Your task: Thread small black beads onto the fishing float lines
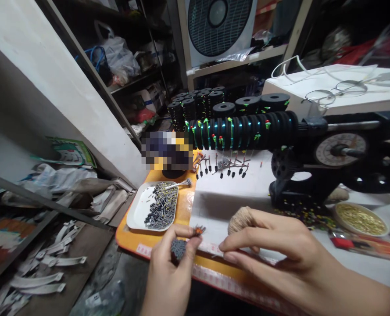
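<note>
My left hand (173, 267) is closed in front of the table's near edge, around a bundle of small dark grey pieces (178, 248). At its thumb and fingertip sits a small orange tuft with grey strands (199, 230). To the right, my right hand (277, 245) is held in a pinch over the edge; what lies in its fingertips is too small to make out. One of its fingers wears a tan wrap (241, 220). Beyond both hands is a black machine with a row of black spools (244, 130), from which thin lines with dark weights (221, 174) hang.
A white tray (136, 211) of small grey and yellow pieces stands left on the orange table. At right are a bowl of golden bits (361, 219) and a red-handled tool (342, 242). More black spools (223, 108), eyeglasses (351, 87) and a fan (217, 26) stand behind.
</note>
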### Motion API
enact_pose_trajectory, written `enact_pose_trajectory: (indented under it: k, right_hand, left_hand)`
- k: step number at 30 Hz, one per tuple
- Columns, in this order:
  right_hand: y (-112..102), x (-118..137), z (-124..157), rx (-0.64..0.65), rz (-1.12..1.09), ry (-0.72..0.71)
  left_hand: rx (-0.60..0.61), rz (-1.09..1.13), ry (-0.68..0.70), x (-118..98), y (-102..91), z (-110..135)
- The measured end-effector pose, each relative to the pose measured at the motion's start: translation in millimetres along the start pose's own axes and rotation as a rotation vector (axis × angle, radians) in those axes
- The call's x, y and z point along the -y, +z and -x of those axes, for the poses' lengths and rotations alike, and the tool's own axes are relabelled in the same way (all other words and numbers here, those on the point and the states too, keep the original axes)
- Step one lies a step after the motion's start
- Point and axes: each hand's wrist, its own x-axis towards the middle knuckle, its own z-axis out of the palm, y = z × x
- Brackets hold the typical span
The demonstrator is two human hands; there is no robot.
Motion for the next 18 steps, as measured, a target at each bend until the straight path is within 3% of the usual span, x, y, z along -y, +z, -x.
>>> enact_pose_trajectory:
  k: [3,5,14,16,18]
  right_hand:
    - [3.4,-3.3,1.7,-0.074,-0.041,-0.005]
    - [3.9,-5.3,2.1,-0.101,-0.041,0.004]
    - [4.6,-7.7,4.2,-0.131,-0.081,0.045]
    - [4.9,-6.4,4.6,-0.136,-0.074,0.062]
    - [5.0,-5.4,4.7,-0.134,-0.061,0.076]
  left_hand:
    - [-0.042,0.341,-0.211,-12.4,21.9,13.1]
    - [-0.071,0.452,-0.226,-18.4,33.1,17.2]
    - [-0.168,0.227,0.307,-17.9,49.0,17.2]
    - [-0.182,0.22,0.305,-18.3,50.8,19.3]
    - [-0.189,0.297,0.13,-19.6,51.6,21.5]
